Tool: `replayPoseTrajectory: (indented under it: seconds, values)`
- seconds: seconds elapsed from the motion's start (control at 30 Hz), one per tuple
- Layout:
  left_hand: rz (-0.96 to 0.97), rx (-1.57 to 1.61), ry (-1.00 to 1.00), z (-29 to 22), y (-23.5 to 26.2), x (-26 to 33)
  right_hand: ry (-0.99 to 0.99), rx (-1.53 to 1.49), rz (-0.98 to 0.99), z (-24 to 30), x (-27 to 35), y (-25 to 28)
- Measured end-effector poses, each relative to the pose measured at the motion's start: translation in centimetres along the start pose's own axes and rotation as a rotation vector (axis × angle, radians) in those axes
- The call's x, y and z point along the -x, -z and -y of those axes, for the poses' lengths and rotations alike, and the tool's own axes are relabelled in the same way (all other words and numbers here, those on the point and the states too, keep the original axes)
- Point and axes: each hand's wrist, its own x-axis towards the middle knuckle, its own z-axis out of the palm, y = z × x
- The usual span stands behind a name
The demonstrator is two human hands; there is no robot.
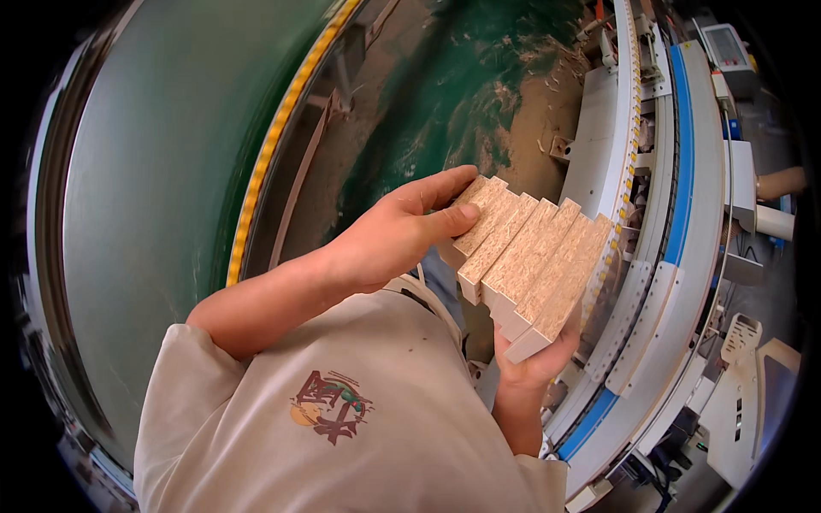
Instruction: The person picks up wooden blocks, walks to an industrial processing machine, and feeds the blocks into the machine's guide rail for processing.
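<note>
Several particle-board strips (547,248), light tan with rough chip faces and pale edges, are held together side by side in front of my body. Their ends are staggered, not flush. My left hand (398,227) grips the far left end of the bundle, thumb on the upper face and forefinger reaching along the far edge. At the near right end, my right hand (537,363) supports the outermost strip from below and outside. Most of its fingers are hidden behind the boards. The bundle is clear of the machinery on either side.
A broad green-grey flat surface (162,154) with a yellow toothed edge strip (267,154) runs along my left. The green floor (453,94) beyond is strewn with sawdust and shavings. On my right stands a long machine rail (684,171) with a blue strip, near a perforated metal plate (741,338).
</note>
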Motion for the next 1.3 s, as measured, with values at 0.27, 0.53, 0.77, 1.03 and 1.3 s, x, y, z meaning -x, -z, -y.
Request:
replayPoseTrajectory:
  seconds: [0.27, 0.53, 0.77, 1.03, 1.3]
  values:
    - [0.041, -0.255, -0.093, -5.0, 4.7, -25.7, 0.096, 0.541, -0.044, 5.4, -26.7, 1.3]
    - [0.177, -0.232, -0.049, -15.4, 12.0, -52.2, -0.132, 0.721, 0.126, 13.5, -58.8, -3.6]
    - [0.177, -0.106, 0.005, -30.2, 17.0, -78.4, -0.148, 0.840, 0.097, 19.2, -88.8, -10.3]
    - [0.342, -0.070, 0.100, -48.0, 21.5, -106.4, -0.074, 0.821, 0.118, 28.2, -116.5, -17.5]
    - [0.317, -0.023, 0.055, -59.2, 25.9, -136.5, -0.058, 0.870, 0.154, 37.4, -147.9, -19.4]
